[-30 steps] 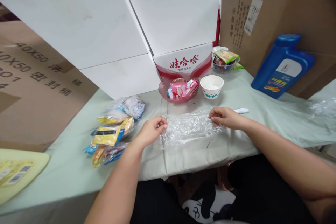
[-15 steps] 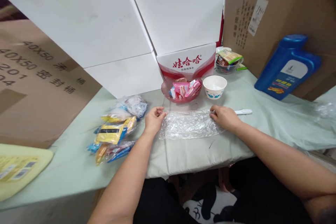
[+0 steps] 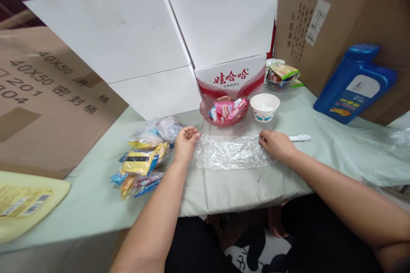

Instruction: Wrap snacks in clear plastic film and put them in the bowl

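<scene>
A crinkled sheet of clear plastic wrap (image 3: 231, 152) lies flat on the pale green tablecloth (image 3: 288, 175) in front of me. My left hand (image 3: 185, 140) rests at the sheet's left edge, fingers curled loosely, just off the corner. My right hand (image 3: 276, 144) presses on the sheet's right upper corner with fingers bent down on it. Just behind the sheet stands a pink glass bowl (image 3: 224, 113) holding wrapped snacks, with a small white paper bowl (image 3: 264, 107) beside it.
A pile of bagged snacks (image 3: 144, 158) lies left of my left hand. A white pen-like tool (image 3: 299, 138) lies right of my right hand. A blue jug (image 3: 355, 83), cardboard boxes (image 3: 336, 21), a white carton (image 3: 229, 77) and another snack bowl (image 3: 278, 77) stand behind.
Both hands have slid the plastic sheet away from me and laid it flat nearer the bowls. My left hand has let go of the corner it pinched.
</scene>
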The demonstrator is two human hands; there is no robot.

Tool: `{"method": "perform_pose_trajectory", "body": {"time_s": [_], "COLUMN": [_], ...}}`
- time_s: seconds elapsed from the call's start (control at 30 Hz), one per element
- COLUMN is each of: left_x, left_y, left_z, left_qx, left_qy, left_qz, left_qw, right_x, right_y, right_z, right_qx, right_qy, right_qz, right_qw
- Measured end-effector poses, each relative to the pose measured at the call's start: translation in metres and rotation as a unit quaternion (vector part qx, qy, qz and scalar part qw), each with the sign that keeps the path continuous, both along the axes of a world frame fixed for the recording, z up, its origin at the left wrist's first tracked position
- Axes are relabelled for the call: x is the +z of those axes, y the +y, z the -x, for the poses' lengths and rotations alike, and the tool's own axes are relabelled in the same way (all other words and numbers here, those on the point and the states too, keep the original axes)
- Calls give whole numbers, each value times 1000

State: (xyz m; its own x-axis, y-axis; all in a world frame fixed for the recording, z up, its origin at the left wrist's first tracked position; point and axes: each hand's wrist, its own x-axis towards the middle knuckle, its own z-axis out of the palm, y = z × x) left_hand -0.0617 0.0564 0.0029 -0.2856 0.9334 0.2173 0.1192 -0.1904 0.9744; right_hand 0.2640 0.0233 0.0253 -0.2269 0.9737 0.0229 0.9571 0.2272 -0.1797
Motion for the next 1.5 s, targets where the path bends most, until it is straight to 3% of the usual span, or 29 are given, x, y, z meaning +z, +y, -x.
{"method": "perform_pose_trajectory", "body": {"time_s": [0.17,0.3,0.43,0.5,0.53,0.67,0.77,0.9,1.07,1.2,1.3,1.4,1.5], "left_x": [-4,-6,12,26,31,33,17,3,5,8,11,15,18], "left_y": [1,4,-12,-29,-38,-62,-65,-64,-66,-65,-66,-70,-75], "left_z": [-10,-9,-6,-14,-21,-57,-75,-76,-74,-72,-66,-63,-65], "left_qx": [-3,36,134,155,128,-144,-227,-254,-256,-256,-241,-220,-202], "left_qy": [15,46,98,193,265,482,573,621,624,623,632,649,677], "left_qz": [-13,-31,-76,-123,-143,-127,-43,60,67,74,105,119,89], "left_qw": [1000,998,983,961,945,855,786,739,736,735,729,719,702], "right_x": [5,3,0,-1,-1,-2,-2,4,18,24,24,24,24], "right_y": [0,3,5,5,5,3,5,14,14,-1,-5,-2,-2], "right_z": [-4,-7,-6,-5,-4,-1,-4,-30,-58,-46,-43,-55,-61], "right_qx": [-14,-28,-21,-20,-20,-20,-27,-73,-130,-3,82,26,-43], "right_qy": [12,-30,-55,-57,-58,-63,-67,-70,-48,73,52,-39,-74], "right_qz": [-29,-24,-16,-17,-17,-14,-9,-7,-24,-20,54,85,21], "right_qw": [999,999,998,998,998,998,997,995,990,997,994,995,996]}}
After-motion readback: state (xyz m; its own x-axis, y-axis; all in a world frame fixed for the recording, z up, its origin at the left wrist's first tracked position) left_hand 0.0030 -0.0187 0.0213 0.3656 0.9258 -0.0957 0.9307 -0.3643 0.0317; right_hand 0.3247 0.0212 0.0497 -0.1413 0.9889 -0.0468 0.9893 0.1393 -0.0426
